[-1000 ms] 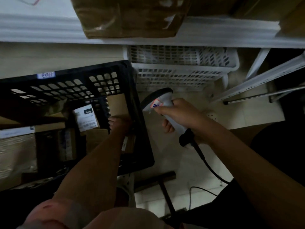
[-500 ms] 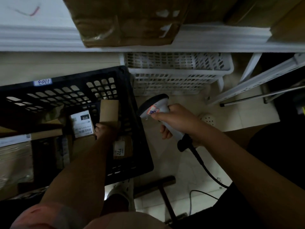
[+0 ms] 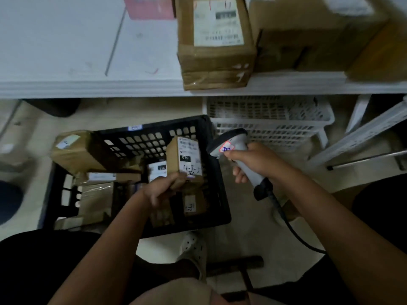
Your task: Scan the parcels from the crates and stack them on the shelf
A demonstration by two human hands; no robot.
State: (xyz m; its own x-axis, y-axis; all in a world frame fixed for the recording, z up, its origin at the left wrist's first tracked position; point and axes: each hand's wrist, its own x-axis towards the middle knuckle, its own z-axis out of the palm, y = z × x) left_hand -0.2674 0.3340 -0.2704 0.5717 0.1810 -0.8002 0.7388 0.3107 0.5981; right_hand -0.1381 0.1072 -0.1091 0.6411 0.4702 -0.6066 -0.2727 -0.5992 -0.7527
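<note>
My left hand grips the lower end of a small brown parcel, held upright above the black crate with its white label facing up. Just to its right, my right hand holds a grey handheld scanner by the handle, its head close to the parcel's right edge. Inside the crate lie several more brown parcels. On the white shelf above stands a labelled cardboard box beside bigger boxes.
A white slotted basket sits under the shelf, behind the scanner. The scanner's black cable trails down to the right. A brown parcel leans on the crate's far left rim. White shelf struts slant at right. A shoe is below the crate.
My left hand has lifted a small parcel out of the crate and raised it towards the scanner. The view has tilted up, showing more of the shelf.
</note>
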